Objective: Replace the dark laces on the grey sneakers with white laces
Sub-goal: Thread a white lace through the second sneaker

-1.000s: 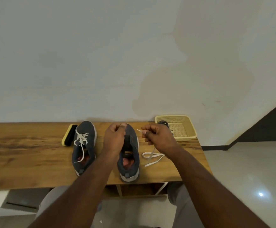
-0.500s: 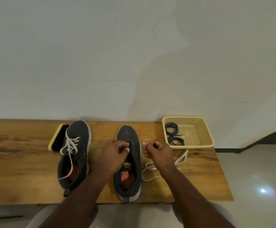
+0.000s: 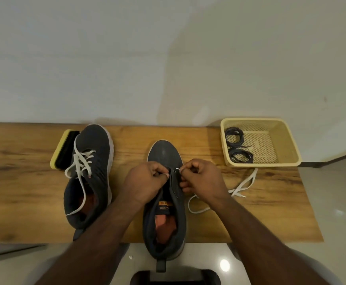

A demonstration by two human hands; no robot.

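Right hand (image 3: 201,177) brought white lace (image 3: 243,185) tip seemingly to eyelet.

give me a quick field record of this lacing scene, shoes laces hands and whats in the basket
left sneaker: white lace threaded, ends loose
right sneaker: no lace through it yet, heel past the table edge
white lace: trails on the table right of that shoe
left hand: grips the shoe's left eyelet flap
right hand: pinches the lace tip beside the top-most far eyelet
basket: holds two coiled dark laces
brush: lies left of the laced shoe
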